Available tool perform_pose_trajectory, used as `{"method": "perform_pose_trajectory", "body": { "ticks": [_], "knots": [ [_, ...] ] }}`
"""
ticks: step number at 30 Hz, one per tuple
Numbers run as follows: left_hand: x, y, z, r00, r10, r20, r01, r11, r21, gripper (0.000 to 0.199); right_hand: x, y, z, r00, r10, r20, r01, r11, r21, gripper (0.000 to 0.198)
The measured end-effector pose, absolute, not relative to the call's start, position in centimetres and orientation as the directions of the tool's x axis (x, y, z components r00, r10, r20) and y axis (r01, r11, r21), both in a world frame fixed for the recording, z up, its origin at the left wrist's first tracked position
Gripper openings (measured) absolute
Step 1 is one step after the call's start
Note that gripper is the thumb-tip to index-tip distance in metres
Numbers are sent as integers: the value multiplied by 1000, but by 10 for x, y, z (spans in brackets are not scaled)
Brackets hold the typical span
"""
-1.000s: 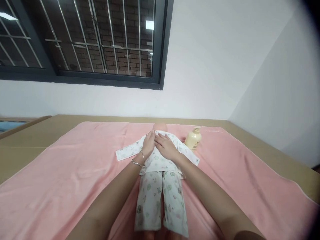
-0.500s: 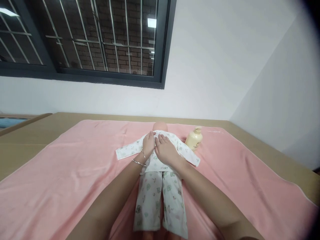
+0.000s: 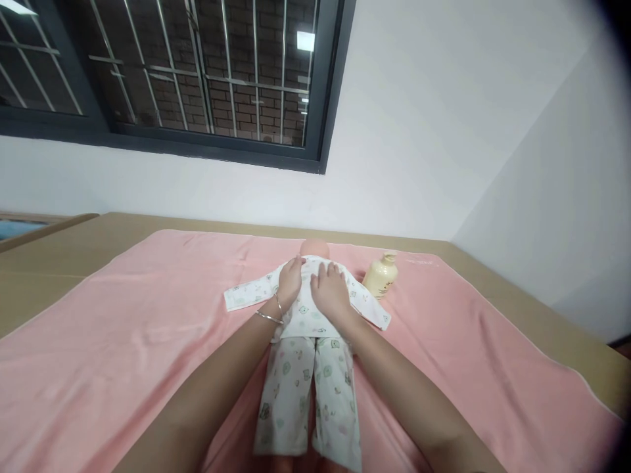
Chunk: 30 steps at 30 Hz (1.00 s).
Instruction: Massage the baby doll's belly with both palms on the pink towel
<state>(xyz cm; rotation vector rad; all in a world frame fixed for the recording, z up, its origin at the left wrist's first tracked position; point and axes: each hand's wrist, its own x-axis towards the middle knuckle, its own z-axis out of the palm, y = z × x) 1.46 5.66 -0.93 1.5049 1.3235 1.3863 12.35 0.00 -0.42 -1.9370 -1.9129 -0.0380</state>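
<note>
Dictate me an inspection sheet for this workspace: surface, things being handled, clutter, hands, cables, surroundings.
Surface: pink cloth spread, with folds, over a tan surface.
Things handled: doll lying with its head toward the wall, in a patterned white top and matching trousers; sleeves stretched outward.
Clutter: one pale yellow bottle beside the right-hand sleeve; contact unclear.
Hands: left hand side-on at the chest, bangles at the wrist; right hand palm down over the top, fingers slightly spread. Neither grips anything visible; pressure cannot be judged.
Cables: nothing seen.
Surroundings: white wall; dark-framed window with metal bars, brickwork beyond.
</note>
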Motion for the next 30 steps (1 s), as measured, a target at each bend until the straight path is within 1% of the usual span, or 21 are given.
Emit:
{"method": "perform_pose_trajectory", "body": {
  "ticks": [2,4,6,8,10,13,15,17,22,26,30],
  "knots": [
    [15,57,-9,-90,959,268,192,-247,950,38,114,-10,-2,-103,944,314,960,177,-219,57],
    [15,57,-9,-86,951,297,195,-276,941,34,111,-13,0,-238,923,302,929,307,-207,58],
    [15,55,-10,-77,941,328,236,-303,924,33,114,-10,2,-309,904,294,892,383,-240,58],
    [15,53,-10,-42,929,367,299,-339,892,34,122,-2,3,-322,897,304,865,409,-292,58],
    [16,51,-11,24,907,420,369,-398,840,36,132,8,2,-291,902,319,855,394,-336,55],
    [18,49,-12,109,862,496,472,-484,737,38,145,22,-3,-186,930,318,864,309,-398,50],
    [18,49,-13,119,844,523,519,-502,692,39,152,28,-7,-98,945,312,867,235,-440,51],
    [18,49,-13,113,839,532,531,-504,681,39,156,32,-10,-42,947,320,865,194,-462,53],
    [18,50,-14,110,846,521,545,-490,681,36,157,32,-15,-14,930,367,873,191,-449,50],
    [19,51,-16,97,864,494,615,-443,653,32,156,31,-15,-11,934,358,879,180,-442,50],
    [21,52,-17,105,880,463,683,-402,610,34,157,30,-13,-30,919,392,874,215,-436,46]
  ]
}}
